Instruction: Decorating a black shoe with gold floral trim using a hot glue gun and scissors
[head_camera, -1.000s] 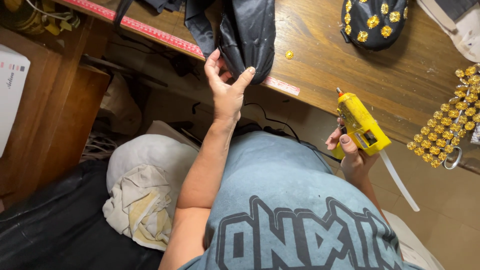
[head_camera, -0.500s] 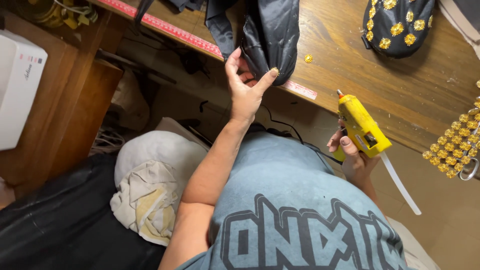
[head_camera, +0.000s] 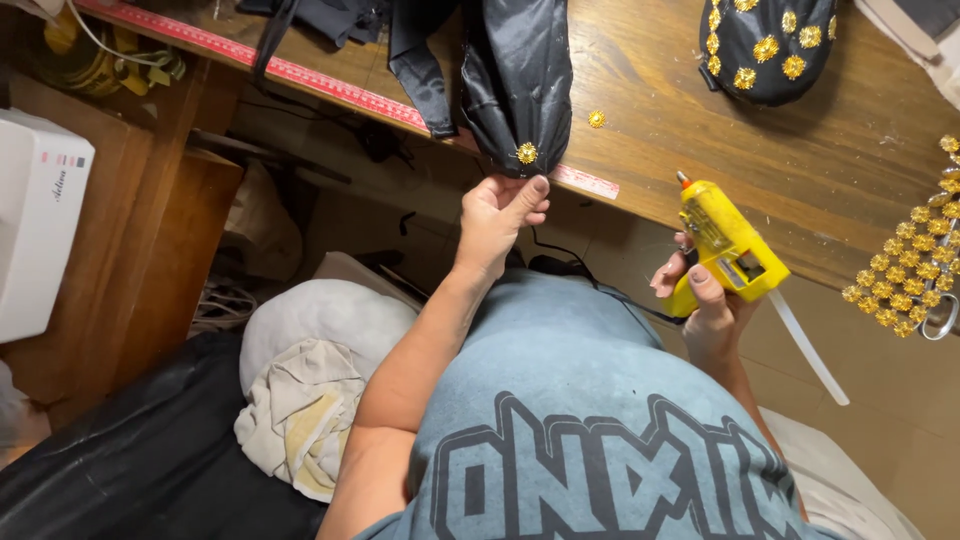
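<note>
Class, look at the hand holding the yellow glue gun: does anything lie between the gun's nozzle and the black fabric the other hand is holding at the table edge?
Nothing visible does. The right hand holds the glue gun off the wooden table edge; between it and the black fabric, pinched by the left hand, is only open space.

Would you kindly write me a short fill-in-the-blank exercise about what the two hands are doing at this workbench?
1. The right hand holds a ____ glue gun.
2. The left hand pinches the hanging end of a ____ fabric piece.
3. A ____ flower stud sits on that fabric, just above the thumb.
4. A red measuring strip runs along the wooden table's ____.

Missing words: yellow; black; gold; edge
</note>
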